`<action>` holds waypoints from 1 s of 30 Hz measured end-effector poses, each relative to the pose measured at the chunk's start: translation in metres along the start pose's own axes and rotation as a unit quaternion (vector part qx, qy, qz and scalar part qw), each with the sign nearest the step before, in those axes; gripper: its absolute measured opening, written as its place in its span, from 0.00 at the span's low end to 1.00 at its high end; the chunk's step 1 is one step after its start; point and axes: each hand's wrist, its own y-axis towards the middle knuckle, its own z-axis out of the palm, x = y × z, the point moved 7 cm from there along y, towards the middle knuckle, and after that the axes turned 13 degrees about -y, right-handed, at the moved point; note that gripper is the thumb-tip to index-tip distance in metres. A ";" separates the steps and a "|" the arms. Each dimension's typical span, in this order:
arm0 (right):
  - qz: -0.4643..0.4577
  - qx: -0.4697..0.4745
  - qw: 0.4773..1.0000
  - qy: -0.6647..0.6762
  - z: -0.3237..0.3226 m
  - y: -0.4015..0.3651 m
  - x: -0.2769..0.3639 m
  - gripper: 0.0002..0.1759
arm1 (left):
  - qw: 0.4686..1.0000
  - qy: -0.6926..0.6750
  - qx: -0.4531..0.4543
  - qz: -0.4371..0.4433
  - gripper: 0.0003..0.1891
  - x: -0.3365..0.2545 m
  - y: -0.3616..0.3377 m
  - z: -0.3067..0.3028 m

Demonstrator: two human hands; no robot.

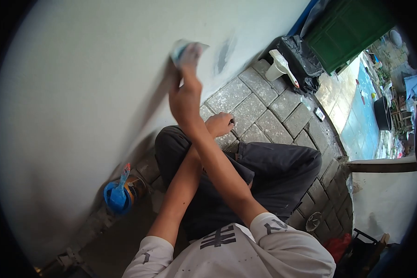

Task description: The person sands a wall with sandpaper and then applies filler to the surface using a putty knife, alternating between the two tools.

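My right hand reaches up across my left arm and grips a flat, pale and bluish tool, blurred, against the white wall. A grey patch marks the wall just right of the tool. Below, my left hand is closed near my knee, over the paving; a small dark spot shows at its curled fingers, and what it holds, if anything, cannot be made out.
A blue container with a red-tipped tool stands at the wall's foot, lower left. A white pot with a brush sits beside a black plastic-covered bin. Further right are a green panel and a phone-like object on the paving.
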 end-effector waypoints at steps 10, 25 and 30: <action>-0.025 -0.099 0.995 -0.018 -0.019 0.050 -0.007 0.32 | 1.000 -0.027 0.008 0.014 0.13 0.006 0.006 0.000; 0.269 -0.183 0.945 0.012 -0.099 0.145 -0.193 0.22 | 0.998 -0.005 0.021 -0.051 0.15 -0.017 -0.010 -0.012; -0.011 -0.200 0.977 -0.074 -0.100 0.154 -0.136 0.20 | 1.000 -0.008 0.001 0.013 0.13 0.010 0.004 -0.002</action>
